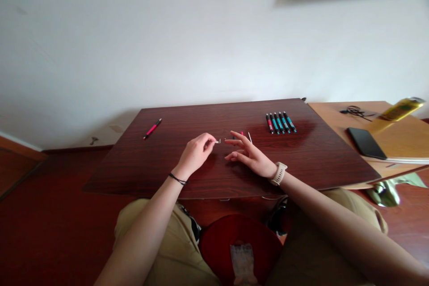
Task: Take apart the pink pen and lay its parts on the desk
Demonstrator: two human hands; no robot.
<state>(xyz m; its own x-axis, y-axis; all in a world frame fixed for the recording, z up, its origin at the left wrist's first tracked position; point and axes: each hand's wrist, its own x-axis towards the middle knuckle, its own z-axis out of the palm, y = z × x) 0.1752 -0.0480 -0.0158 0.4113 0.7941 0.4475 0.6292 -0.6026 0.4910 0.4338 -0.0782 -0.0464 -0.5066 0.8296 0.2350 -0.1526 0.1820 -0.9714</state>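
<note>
My left hand (197, 151) pinches a tiny metal pen part (217, 141) between thumb and forefinger, just above the dark wooden table (187, 116). My right hand (248, 154), with a pale watch at the wrist, rests on the table a few centimetres to the right, fingers spread, holding nothing. Just behind its fingertips lie a pink pen piece (241, 133) and a thin white refill (250, 136).
A row of several pens (280, 122), pink and teal, lies at the back right of the table. A single pink pen (152, 128) lies at the back left. A lighter side table (395, 136) on the right holds a black phone (366, 142), a yellow packet (400, 108) and a cable.
</note>
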